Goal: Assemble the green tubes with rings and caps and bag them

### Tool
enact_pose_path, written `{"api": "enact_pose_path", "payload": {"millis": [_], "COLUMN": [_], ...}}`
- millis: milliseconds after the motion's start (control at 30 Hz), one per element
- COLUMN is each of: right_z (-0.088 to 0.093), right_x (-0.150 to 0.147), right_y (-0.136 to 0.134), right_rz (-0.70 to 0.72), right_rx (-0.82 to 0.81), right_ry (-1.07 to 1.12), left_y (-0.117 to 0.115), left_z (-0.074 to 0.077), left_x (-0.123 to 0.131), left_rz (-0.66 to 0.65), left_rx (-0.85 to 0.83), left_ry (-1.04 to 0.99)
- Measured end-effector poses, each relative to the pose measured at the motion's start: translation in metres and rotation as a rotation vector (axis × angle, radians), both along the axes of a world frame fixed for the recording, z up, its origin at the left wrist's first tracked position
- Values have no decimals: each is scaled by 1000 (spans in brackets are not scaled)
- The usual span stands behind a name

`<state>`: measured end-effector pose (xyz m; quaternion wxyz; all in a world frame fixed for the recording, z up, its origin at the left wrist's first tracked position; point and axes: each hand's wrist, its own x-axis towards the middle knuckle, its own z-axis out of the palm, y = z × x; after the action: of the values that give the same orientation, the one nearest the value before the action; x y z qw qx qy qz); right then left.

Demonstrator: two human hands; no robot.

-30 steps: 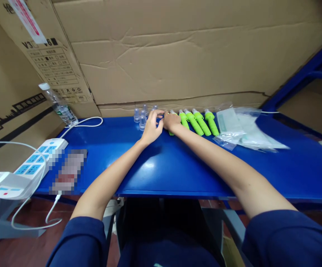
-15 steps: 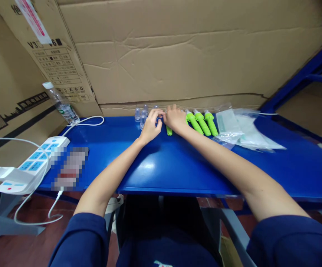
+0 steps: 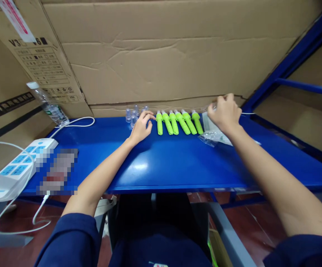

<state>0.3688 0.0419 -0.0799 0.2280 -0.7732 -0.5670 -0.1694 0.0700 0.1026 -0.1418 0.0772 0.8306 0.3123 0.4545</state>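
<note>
Several lime-green sticks with clear tips point(image 3: 173, 124) lie side by side in a row at the back of the blue table. At the row's left end rests my left hand point(image 3: 142, 128), its fingers apart and nothing in it; the fingertips come close to the leftmost stick. Just behind that hand stand several small clear plastic caps point(image 3: 134, 119). My right hand point(image 3: 225, 115) is over the clear plastic bags point(image 3: 215, 136) right of the row. Its fingers are bent, and their tips are partly hidden, so any grip on a bag cannot be made out.
A white power strip point(image 3: 19, 163) with cables and a blurred-out phone point(image 3: 58, 168) lie on the left. A plastic water bottle point(image 3: 49, 105) leans against the cardboard point(image 3: 161, 59) that walls the back. Blue metal framing point(image 3: 291, 55) rises at the right.
My right hand has left the green sticks and moved right to the plastic bags, uncovering the whole row. The left hand stays near the caps. The view has shifted somewhat.
</note>
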Motion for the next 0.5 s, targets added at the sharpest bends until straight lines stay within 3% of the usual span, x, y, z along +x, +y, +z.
{"api": "enact_pose_path", "payload": {"millis": [100, 233, 367, 500], "right_z": [2, -2, -11, -16], "right_x": [19, 21, -1, -39], "right_y": [3, 9, 19, 30], "right_rz": [-26, -42, 24, 136], "right_rx": [21, -9, -72, -148], "right_ry": [61, 81, 19, -40], "left_y": [2, 8, 17, 25], "left_z": [8, 18, 18, 11], "left_x": [-8, -27, -46, -56], "left_rz": [77, 241, 352, 377], "left_rx": [62, 94, 85, 75], "left_ry": [61, 93, 88, 95]}}
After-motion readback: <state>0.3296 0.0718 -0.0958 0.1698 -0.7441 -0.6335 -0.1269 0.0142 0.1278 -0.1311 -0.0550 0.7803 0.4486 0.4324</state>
